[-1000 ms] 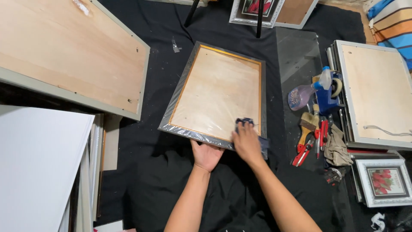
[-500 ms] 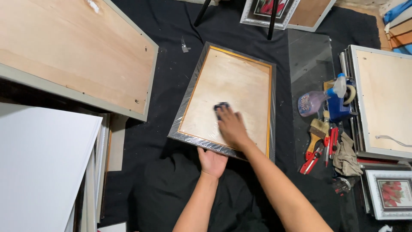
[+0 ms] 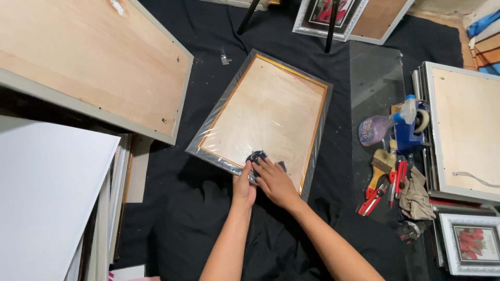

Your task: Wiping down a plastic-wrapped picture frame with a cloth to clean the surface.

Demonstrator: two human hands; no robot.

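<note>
Two bare hands meet at the near edge of a picture frame (image 3: 265,122) that lies flat on a black cloth (image 3: 172,218) on the floor. The left hand (image 3: 243,186) grips the frame's near rim, fingers curled over the silver edge. The right hand (image 3: 276,182) lies flat on the glass, fingers spread a little, pressing down on a small dark rag (image 3: 259,156). The rag peeks out past the fingertips, at the near part of the glass.

The frame is silver outside with a thin gold line inside, and pale wood shows through the glass. It sits tilted, not square to the person.

Just left of the arms stands a stack of white boards (image 3: 47,198). To the right lie red pliers (image 3: 371,200), red pens (image 3: 399,177), a brush (image 3: 382,165) and a crumpled tan cloth (image 3: 415,195). A small white frame with red flowers (image 3: 471,244) sits at the near right corner.

A bit farther right stands a spray bottle (image 3: 383,125) with a blue and white top, on a clear sheet of glass (image 3: 375,73). Beside it lies a big frame face down (image 3: 466,130), showing its wooden back.

Far left, another large wooden backing board (image 3: 88,62) lies with a grey rim. At the far end, two black legs (image 3: 249,15) come down, and one more framed picture (image 3: 325,15) leans there.
</note>
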